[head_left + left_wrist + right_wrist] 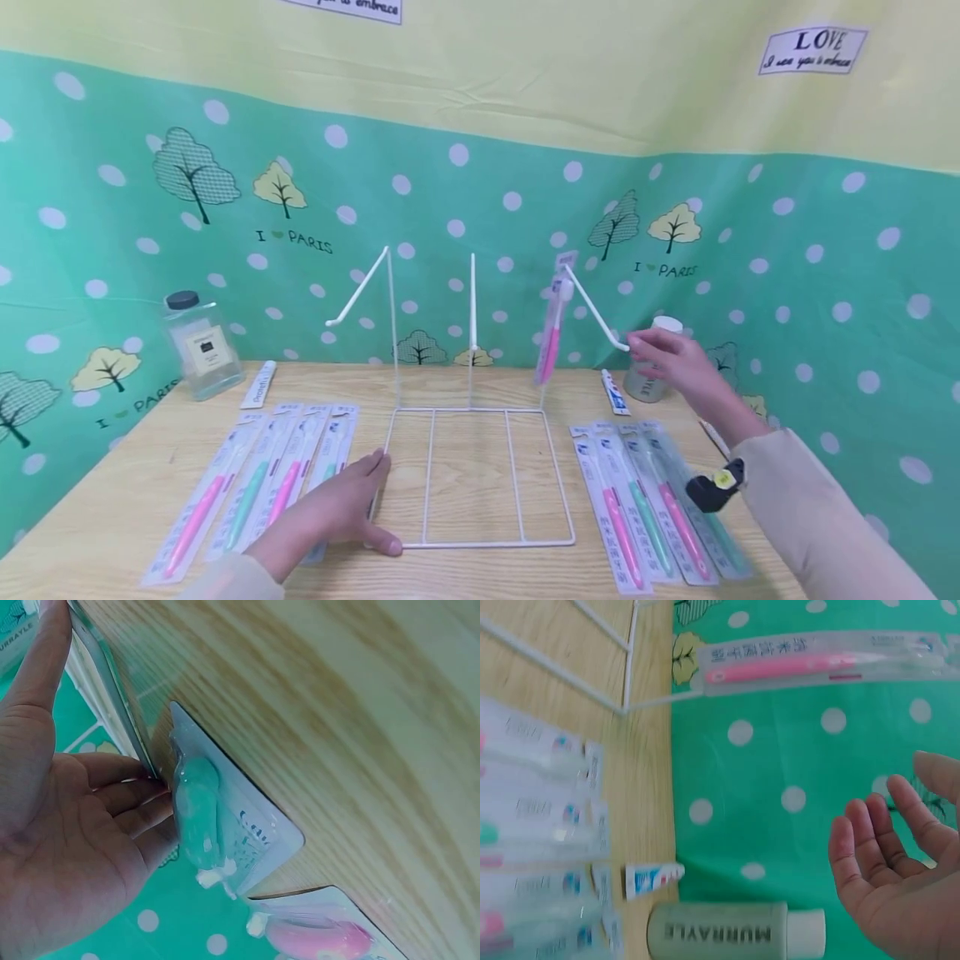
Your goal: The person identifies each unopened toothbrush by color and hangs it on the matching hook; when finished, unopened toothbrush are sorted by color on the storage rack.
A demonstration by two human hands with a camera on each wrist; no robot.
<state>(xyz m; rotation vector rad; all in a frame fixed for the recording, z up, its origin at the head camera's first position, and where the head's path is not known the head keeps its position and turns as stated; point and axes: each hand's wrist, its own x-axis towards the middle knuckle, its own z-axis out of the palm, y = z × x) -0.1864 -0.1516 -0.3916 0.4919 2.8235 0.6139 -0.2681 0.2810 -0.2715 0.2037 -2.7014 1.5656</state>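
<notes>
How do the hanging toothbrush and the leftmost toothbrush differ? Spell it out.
The hanging toothbrush hangs roughly upright from the right hook; the leftmost toothbrush lies flat on the table. The hanging toothbrush is alone on its hook, while the leftmost toothbrush is one of four lying side by side. Both are packaged and pink-handled.

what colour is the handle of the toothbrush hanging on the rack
Pink; the handle shows best in the right wrist view.

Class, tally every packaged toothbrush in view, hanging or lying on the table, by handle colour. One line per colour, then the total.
Pink-handled toothbrushes: 5
Green-handled toothbrushes: 4
Total toothbrushes: 9
</notes>
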